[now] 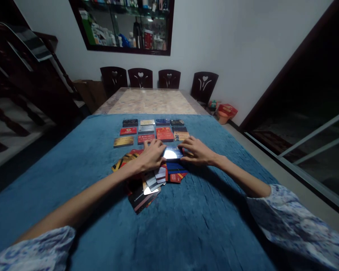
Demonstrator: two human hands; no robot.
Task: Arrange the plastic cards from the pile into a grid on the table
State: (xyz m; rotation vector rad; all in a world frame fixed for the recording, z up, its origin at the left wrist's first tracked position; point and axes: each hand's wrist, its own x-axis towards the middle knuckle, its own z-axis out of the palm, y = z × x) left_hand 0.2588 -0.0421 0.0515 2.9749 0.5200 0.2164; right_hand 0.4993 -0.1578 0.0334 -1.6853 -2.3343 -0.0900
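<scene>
A blue card stack (173,153) with a bright glare on top lies between my two hands. My left hand (153,155) grips its left end, fingers bent and closed. At the right end, my right hand (197,151) holds it between thumb and fingers. Below and left spreads a loose pile of cards, among them white cards (155,180), a dark striped card (142,199), a red card (173,177) and gold-and-black cards (123,161). My left wrist covers part of that pile. Beyond my hands stand rows of neat stacks, including a gold stack (123,141) and a red stack (164,134).
A blue cloth (81,158) covers the near part of the long table, whose patterned top (149,101) shows at the far end. Several dark chairs (139,78) stand behind it. A wooden stair railing (31,75) is at left, a glass door (307,124) at right.
</scene>
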